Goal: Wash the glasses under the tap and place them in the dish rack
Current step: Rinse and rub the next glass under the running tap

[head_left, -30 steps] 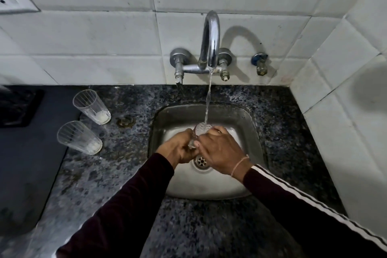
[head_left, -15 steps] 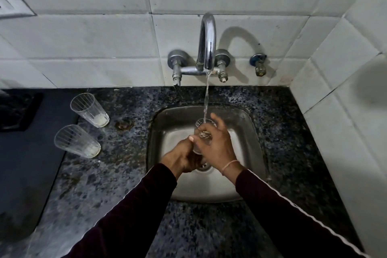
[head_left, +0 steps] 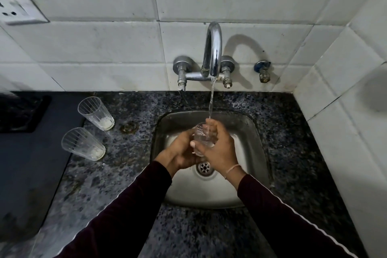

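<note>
Head view: a clear ribbed glass (head_left: 202, 139) is held over the steel sink (head_left: 247, 132), under the stream from the chrome tap (head_left: 213, 48). The left hand (head_left: 181, 153) is wrapped round its lower part; the right hand (head_left: 217, 148) is curled about its side and rim. Wet glass is judged light, stiff, slippery and breakable, best taken round the body. Some water appears to be held in it. Two more glasses (head_left: 95, 113) (head_left: 82, 143) stand on the desk left of the sink, each with white residue at the bottom. No dish rack is seen.
</note>
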